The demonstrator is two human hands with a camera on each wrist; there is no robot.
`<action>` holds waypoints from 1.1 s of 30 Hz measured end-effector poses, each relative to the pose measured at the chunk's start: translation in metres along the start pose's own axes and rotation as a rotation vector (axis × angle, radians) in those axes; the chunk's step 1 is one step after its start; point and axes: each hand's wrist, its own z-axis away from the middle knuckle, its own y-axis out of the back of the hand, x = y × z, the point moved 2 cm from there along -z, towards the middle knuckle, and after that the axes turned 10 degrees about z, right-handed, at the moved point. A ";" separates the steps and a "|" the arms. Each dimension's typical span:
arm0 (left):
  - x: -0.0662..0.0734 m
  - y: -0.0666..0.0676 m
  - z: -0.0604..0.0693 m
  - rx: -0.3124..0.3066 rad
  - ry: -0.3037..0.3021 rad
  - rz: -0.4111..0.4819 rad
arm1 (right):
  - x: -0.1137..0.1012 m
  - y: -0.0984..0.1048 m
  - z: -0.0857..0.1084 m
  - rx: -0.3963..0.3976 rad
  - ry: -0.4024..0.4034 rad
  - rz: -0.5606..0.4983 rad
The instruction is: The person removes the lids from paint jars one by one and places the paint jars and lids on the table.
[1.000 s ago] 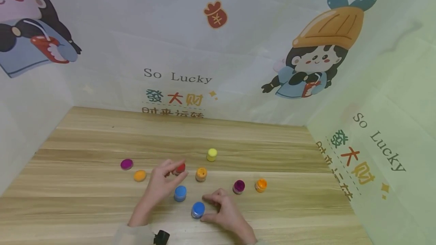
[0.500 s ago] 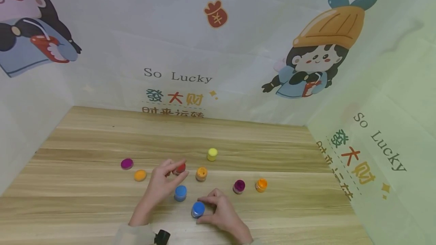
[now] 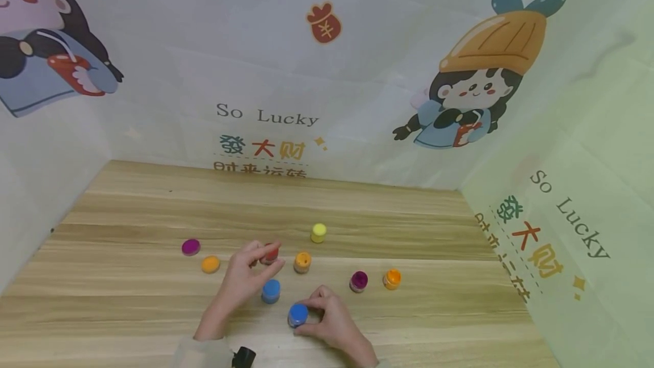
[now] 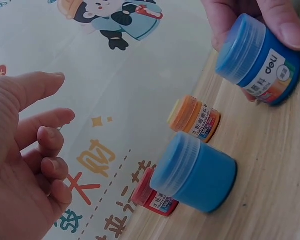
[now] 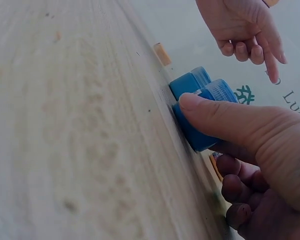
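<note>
Thumb and fingers of my right hand [image 3: 334, 321] pinch a dark blue paint jar [image 3: 298, 316], which stands upright with its lid on. In the left wrist view this jar [image 4: 262, 62] carries a "deli" label. My left hand [image 3: 239, 274] hovers above the table, thumb and index finger apart, holding nothing. Beyond its fingertips a red-lidded paint jar [image 3: 271, 254] is partly hidden in the head view. A lighter blue paint jar [image 3: 271, 292] sits between the two hands. Past it stands an orange-yellow paint jar [image 3: 302, 263].
A yellow paint jar [image 3: 319, 233] stands farther back. To the right are a purple jar [image 3: 359, 281] and an orange jar [image 3: 392, 279], both lidless. A purple lid [image 3: 191, 247] and an orange lid [image 3: 210, 264] lie left on the wooden table [image 3: 128, 300]. Printed cloth surrounds it.
My right hand has shifted slightly left and its fingers have come in around the dark blue paint jar. The left hand has stayed practically still.
</note>
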 end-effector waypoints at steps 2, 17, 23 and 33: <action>0.000 0.000 0.000 -0.007 0.011 0.001 | 0.001 0.001 0.000 0.019 0.009 -0.005; 0.012 -0.011 0.000 -0.088 -0.118 0.079 | -0.020 0.033 0.000 0.249 0.072 0.031; 0.018 -0.018 -0.002 -0.123 -0.158 0.075 | -0.029 0.043 -0.001 0.302 0.074 0.047; 0.028 -0.025 -0.003 -0.173 -0.148 0.088 | -0.040 0.053 -0.002 0.357 0.066 -0.024</action>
